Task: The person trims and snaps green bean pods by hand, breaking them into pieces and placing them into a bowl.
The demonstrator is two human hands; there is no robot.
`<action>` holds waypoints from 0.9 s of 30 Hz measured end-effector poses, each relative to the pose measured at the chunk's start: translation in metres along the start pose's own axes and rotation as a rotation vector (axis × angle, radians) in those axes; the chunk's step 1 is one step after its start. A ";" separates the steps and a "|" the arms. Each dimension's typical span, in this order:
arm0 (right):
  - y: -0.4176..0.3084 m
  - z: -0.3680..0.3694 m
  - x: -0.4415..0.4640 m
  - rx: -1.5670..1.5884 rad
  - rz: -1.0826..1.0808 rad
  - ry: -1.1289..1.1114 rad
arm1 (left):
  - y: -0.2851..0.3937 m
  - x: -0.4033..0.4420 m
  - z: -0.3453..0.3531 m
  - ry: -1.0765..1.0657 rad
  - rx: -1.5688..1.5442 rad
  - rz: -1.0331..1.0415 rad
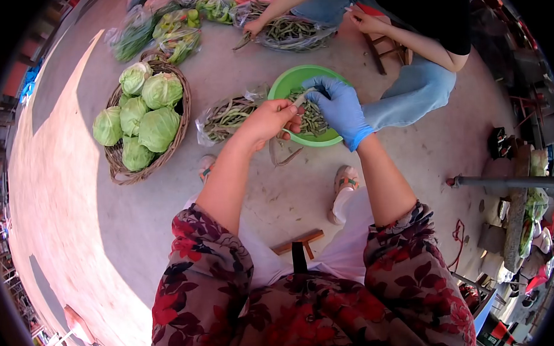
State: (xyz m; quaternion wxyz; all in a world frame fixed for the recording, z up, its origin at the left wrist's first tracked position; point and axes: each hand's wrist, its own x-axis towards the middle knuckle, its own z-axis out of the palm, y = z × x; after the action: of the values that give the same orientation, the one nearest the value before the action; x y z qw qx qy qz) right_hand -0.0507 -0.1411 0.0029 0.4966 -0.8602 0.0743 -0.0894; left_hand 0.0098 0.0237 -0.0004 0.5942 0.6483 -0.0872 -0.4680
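Over a green basin [277, 88], my bare left hand [269, 120] pinches a green bean [300, 100] between thumb and fingertips. My right hand [339, 109], in a blue glove, closes on the far end of the same bean. Inside the basin lie many short pieces of bean [314, 122], partly covered by my hands. Just left of the basin is a clear plastic bag of long beans [227, 117]. A few loose beans hang or lie below my left hand; which of the two I cannot tell.
A wicker basket [185, 109] of several cabbages [159, 130] stands to the left. Opposite sits another person, one hand [255, 27] at a bag of long beans [295, 33]. More bagged vegetables [177, 34] lie at the back. A metal pole [503, 181] juts in from the right.
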 end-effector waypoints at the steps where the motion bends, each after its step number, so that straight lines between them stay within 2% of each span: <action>1: -0.004 -0.004 0.000 -0.026 0.002 0.034 | 0.000 0.001 -0.002 0.012 0.048 0.025; 2: -0.006 -0.007 0.001 -0.053 0.005 0.067 | -0.001 0.002 -0.004 0.025 0.094 0.049; 5: -0.002 -0.007 0.003 -0.335 -0.437 0.047 | -0.008 0.005 -0.005 0.130 0.371 0.216; 6: 0.000 -0.005 0.002 -0.367 -0.426 0.025 | -0.011 0.007 -0.004 0.173 0.487 0.286; 8: 0.004 0.002 0.000 -0.431 -0.404 -0.016 | -0.015 0.012 -0.003 0.210 0.435 0.345; 9: 0.003 0.005 -0.002 -0.350 -0.352 0.030 | -0.012 0.010 0.000 0.228 0.409 0.374; 11: -0.002 0.012 -0.004 -0.187 -0.251 0.120 | -0.003 0.004 -0.001 0.106 -0.026 0.197; 12: -0.002 0.017 -0.004 0.014 -0.149 0.141 | 0.002 0.001 -0.001 0.042 -0.240 0.107; 14: 0.001 0.027 -0.003 0.417 0.062 0.179 | 0.000 0.001 0.003 0.012 -0.438 0.090; 15: -0.001 0.027 -0.002 0.533 0.087 0.186 | -0.001 0.001 0.005 -0.003 -0.537 0.080; 17: -0.006 0.026 0.000 0.765 0.138 0.201 | 0.000 0.001 0.006 -0.020 -0.542 0.108; 20: -0.011 0.006 0.007 0.829 0.178 0.307 | 0.002 0.003 0.004 -0.039 -0.527 0.129; 23: 0.017 -0.016 0.018 0.257 -0.028 0.493 | 0.004 0.002 0.002 -0.026 -0.482 0.128; 24: 0.018 -0.022 0.022 -0.316 -0.253 0.574 | 0.005 0.002 0.002 -0.017 -0.465 0.125; 27: 0.012 -0.008 0.011 -0.179 -0.147 0.463 | 0.005 0.001 0.004 0.022 -0.389 0.105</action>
State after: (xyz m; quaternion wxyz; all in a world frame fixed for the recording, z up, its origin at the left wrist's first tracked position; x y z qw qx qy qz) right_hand -0.0422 -0.1558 -0.0027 0.3806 -0.8603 0.1308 -0.3129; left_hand 0.0097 0.0182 0.0042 0.7328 0.5210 -0.0223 -0.4371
